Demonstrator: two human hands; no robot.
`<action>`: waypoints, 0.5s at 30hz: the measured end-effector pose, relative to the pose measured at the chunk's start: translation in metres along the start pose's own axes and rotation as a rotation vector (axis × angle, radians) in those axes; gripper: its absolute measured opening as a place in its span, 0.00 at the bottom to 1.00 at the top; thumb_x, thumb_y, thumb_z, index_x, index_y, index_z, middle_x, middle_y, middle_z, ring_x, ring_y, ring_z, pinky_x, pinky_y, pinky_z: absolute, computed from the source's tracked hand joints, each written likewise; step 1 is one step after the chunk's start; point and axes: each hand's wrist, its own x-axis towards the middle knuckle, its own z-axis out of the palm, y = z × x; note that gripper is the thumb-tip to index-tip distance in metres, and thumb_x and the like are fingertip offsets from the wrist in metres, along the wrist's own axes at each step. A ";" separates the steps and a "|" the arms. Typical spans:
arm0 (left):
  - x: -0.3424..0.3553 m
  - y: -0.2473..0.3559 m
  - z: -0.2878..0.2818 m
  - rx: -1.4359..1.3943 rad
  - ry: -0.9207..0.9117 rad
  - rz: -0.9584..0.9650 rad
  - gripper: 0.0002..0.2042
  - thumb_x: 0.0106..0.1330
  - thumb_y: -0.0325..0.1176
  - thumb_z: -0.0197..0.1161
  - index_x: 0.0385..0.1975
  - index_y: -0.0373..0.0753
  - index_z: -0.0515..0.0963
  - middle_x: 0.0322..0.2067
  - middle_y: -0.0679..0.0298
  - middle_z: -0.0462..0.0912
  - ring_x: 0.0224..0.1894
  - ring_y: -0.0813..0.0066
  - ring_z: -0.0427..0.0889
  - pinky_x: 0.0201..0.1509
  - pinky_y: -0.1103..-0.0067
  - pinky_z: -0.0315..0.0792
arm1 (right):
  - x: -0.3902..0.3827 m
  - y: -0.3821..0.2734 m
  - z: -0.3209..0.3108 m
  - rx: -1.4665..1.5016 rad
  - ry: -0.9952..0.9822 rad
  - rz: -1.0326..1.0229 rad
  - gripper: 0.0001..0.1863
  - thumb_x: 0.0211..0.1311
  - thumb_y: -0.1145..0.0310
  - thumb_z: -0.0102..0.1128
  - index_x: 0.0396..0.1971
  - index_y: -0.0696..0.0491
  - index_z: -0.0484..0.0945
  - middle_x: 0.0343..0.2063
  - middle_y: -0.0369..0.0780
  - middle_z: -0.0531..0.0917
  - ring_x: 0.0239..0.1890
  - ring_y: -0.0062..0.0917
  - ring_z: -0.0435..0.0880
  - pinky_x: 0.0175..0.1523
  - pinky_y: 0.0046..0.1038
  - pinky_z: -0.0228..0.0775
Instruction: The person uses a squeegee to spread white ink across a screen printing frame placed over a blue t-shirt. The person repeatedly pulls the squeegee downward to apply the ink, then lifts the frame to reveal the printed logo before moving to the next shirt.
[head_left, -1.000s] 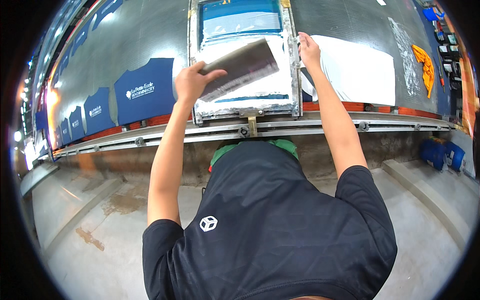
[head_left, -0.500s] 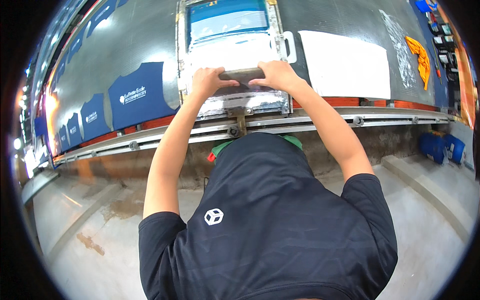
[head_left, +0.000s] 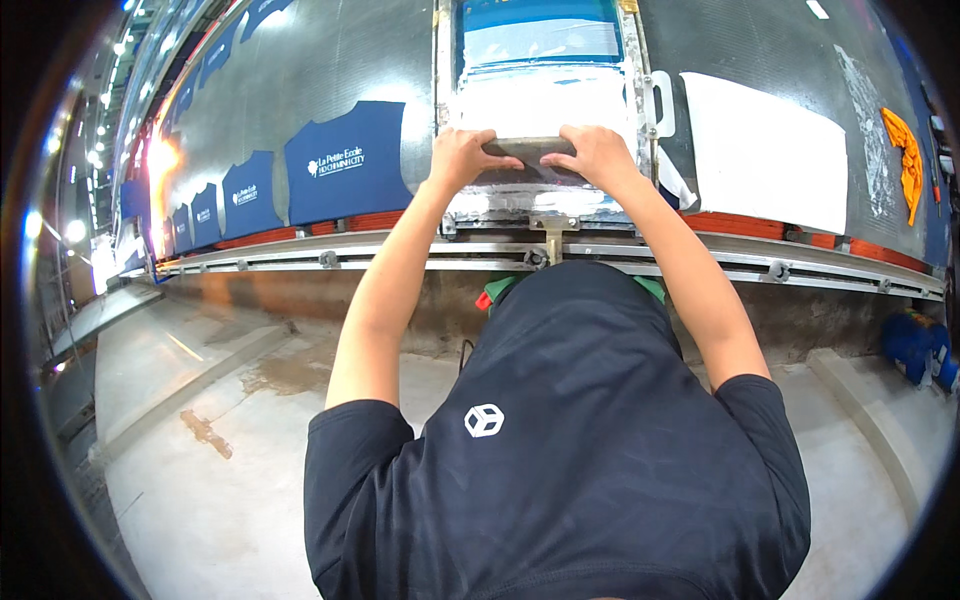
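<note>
A printing screen frame [head_left: 445, 75] lies in front of me, with a blue area [head_left: 540, 20] at its far end and white ink [head_left: 530, 105] across its middle. Near the close end, a wide grey squeegee [head_left: 531, 148] sits crosswise on the screen. My left hand [head_left: 466, 160] grips its left part, and my right hand [head_left: 602, 158] grips its right part. Both thumbs point inward along the near face, while the other fingers curl over the far side, mostly out of sight.
Navy garment pieces [head_left: 345, 160] with white prints lie along the dark table [head_left: 350, 50] to the left. A white fabric piece [head_left: 765, 150] lies right of the frame, an orange cloth [head_left: 903, 165] farther right. A metal rail [head_left: 400, 255] edges the table. Blue containers [head_left: 915, 345] stand on the floor.
The whole view has swung, so the table and frame appear farther right. Both hands keep their grip on the squeegee, which stays near the close end of the screen.
</note>
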 end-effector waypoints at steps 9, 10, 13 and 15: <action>0.026 -0.019 -0.004 -0.224 -0.398 -0.196 0.39 0.42 0.75 0.75 0.25 0.37 0.85 0.22 0.56 0.84 0.31 0.57 0.86 0.39 0.65 0.78 | 0.028 -0.004 -0.020 -0.089 -0.276 0.048 0.38 0.61 0.29 0.62 0.47 0.54 0.85 0.39 0.50 0.89 0.45 0.45 0.87 0.53 0.42 0.78; 0.034 -0.023 -0.010 -0.278 -0.394 -0.209 0.39 0.43 0.75 0.75 0.26 0.36 0.85 0.22 0.56 0.84 0.31 0.58 0.86 0.39 0.65 0.78 | 0.030 -0.002 -0.025 -0.089 -0.263 0.055 0.37 0.62 0.31 0.62 0.50 0.52 0.85 0.39 0.48 0.89 0.45 0.42 0.88 0.53 0.40 0.78; 0.051 -0.014 -0.039 -0.272 -0.479 -0.287 0.34 0.49 0.66 0.79 0.29 0.33 0.85 0.21 0.61 0.83 0.28 0.73 0.80 0.35 0.70 0.74 | 0.044 0.040 -0.059 0.520 -0.096 0.236 0.22 0.71 0.44 0.60 0.53 0.42 0.86 0.41 0.46 0.89 0.44 0.39 0.87 0.53 0.38 0.76; 0.061 -0.014 -0.059 -0.354 -0.449 -0.224 0.29 0.53 0.57 0.80 0.40 0.34 0.86 0.28 0.58 0.86 0.32 0.70 0.82 0.40 0.71 0.76 | 0.037 0.105 -0.070 0.006 0.631 0.249 0.19 0.71 0.53 0.61 0.56 0.45 0.83 0.40 0.45 0.89 0.44 0.40 0.87 0.54 0.41 0.77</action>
